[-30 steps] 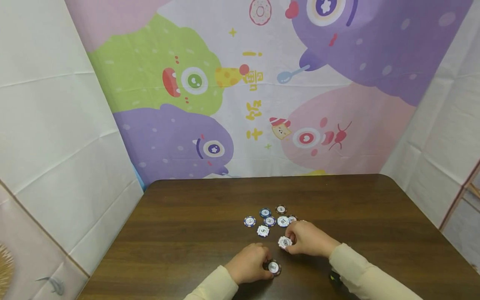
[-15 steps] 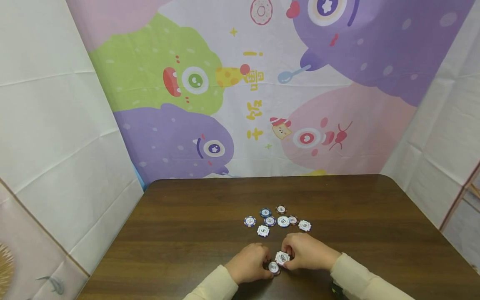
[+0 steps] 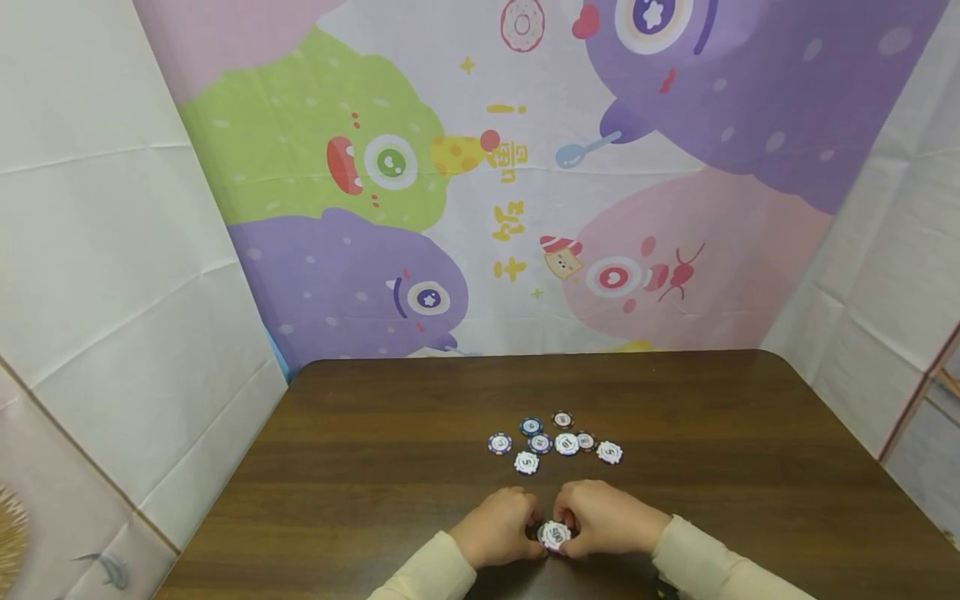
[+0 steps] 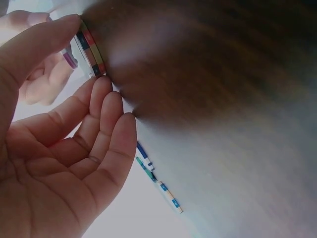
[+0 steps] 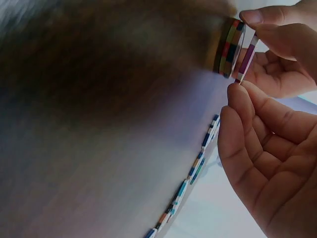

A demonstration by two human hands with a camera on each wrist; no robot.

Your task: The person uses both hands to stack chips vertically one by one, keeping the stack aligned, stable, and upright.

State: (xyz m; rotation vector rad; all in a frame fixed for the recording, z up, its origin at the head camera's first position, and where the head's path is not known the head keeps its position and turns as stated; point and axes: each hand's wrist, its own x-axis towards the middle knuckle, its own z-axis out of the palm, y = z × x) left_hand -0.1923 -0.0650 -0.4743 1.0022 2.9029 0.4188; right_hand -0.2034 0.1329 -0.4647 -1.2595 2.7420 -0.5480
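Observation:
Near the front of the table my left hand [image 3: 497, 527] holds a short stack of poker chips [image 5: 230, 47] between thumb and fingertips. The stack stands on the wood, its edges banded red, green and black. My right hand [image 3: 613, 518] pinches a white poker chip [image 3: 555, 536] with a purple-striped edge, its face printed with a number that looks like 500. In the right wrist view a narrow gap parts that chip from the stack, and it sits slightly tilted. From the head view the chip covers most of the stack.
Several loose poker chips lie beyond the hands on the brown table [image 3: 375, 467]. Among them are a white chip [image 3: 610, 452] at the right and a blue-edged chip [image 3: 500, 443] at the left. A printed cloth [image 3: 510, 300] hangs behind the table's far edge.
My right hand has brought the white chip toward me and left, from beside the loose chips to just over the stack. My left hand has stayed in place on the stack.

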